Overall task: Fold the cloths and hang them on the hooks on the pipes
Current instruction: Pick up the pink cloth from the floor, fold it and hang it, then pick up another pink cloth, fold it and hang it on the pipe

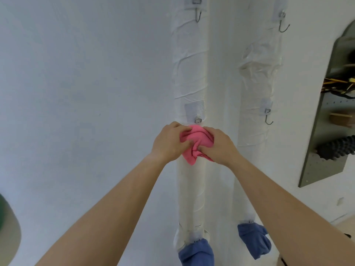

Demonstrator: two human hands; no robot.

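A bunched pink cloth sits against the left white pipe, just below a middle hook mount. My left hand grips its left side and my right hand pinches its right side. The hook itself is hidden behind the cloth. Two blue cloths hang lower down, one on the left pipe and one on the right pipe. Bare metal hooks show at the top of the left pipe, the top of the right pipe and its middle.
A white wall fills the left side. At the right edge an arched grey pegboard panel carries cables, a wooden piece and a black ridged object. A green rounded item shows at the bottom left.
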